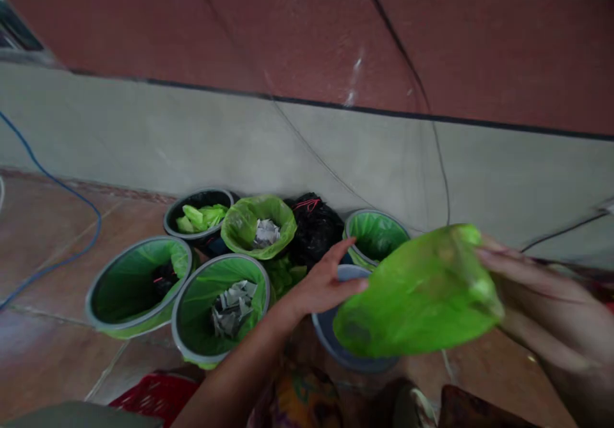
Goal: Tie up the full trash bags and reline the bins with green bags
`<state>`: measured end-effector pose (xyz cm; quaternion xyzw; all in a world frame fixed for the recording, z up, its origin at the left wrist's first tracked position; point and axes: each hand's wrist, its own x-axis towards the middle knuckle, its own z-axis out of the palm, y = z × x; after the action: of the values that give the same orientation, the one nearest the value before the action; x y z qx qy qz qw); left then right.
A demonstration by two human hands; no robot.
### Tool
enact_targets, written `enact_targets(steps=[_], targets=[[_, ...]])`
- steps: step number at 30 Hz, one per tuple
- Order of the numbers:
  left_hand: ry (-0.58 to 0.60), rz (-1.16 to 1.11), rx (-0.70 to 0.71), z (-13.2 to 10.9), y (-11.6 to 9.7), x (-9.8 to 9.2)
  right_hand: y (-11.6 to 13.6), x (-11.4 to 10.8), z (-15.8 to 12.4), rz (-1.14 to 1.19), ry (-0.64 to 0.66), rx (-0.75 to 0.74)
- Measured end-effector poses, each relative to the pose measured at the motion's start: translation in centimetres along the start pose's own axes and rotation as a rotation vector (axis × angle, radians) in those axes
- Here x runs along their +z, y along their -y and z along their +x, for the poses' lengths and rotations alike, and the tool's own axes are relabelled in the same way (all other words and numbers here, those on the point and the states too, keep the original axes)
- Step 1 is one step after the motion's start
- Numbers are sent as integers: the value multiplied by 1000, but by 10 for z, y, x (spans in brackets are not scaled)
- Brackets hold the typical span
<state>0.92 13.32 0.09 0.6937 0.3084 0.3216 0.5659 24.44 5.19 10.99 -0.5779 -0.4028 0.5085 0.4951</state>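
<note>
My right hand (547, 300) grips one end of a bright green plastic bag (417, 300), which is held up in front of me. The bag is puffed out and slightly blurred. To its left, my left hand (321, 287) is open, with thumb and fingers apart; a fingertip comes close to the bag's edge, and I cannot tell whether they touch. Below the bag stands a grey-blue bin (330, 338), partly covered by the bag and my left hand. Just behind is a bin lined with green plastic (378, 229).
Two green-lined bins (110, 281) (192, 332) stand at left, one with torn paper (235, 306). Behind them are a dark bin (173, 217) holding green plastic, another lined bin (240, 223) and a black bag (314, 229). A red basket (158, 396) and blue cable (71, 191) lie nearby.
</note>
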Motion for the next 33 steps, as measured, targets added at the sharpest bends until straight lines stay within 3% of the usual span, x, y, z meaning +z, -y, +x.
enact_targets(steps=[4, 7, 10, 14, 16, 19, 23, 25, 28, 30, 33], targets=[[252, -175, -28, 34, -52, 28, 0, 1, -10, 8, 209, 89], [268, -2, -81, 41, -69, 37, -24, -18, -3, -186, 221, -32], [111, 452, -101, 31, -72, 39, -58, -42, 5, -508, 41, -225], [-213, 1046, -124, 9, -62, 44, -90, -64, 6, -947, -182, -360], [-326, 1188, -238, 1, -56, 43, -96, -68, 1, -1052, -282, -367], [-457, 1216, -451, -4, -53, 35, -97, -65, -13, -1071, -399, -380], [-559, 1023, -610, -12, -53, 30, -105, -42, -33, -933, -335, -420], [-438, 807, -674, -24, -50, 41, -111, -27, -40, -876, -293, -420], [-124, 241, -755, -42, -45, 70, -117, -5, -43, -840, -261, -419], [-67, -150, -718, -45, -45, 86, -119, 8, -44, -841, -204, -432], [-180, -551, -549, -36, -51, 88, -123, 25, -48, -872, -54, -463]])
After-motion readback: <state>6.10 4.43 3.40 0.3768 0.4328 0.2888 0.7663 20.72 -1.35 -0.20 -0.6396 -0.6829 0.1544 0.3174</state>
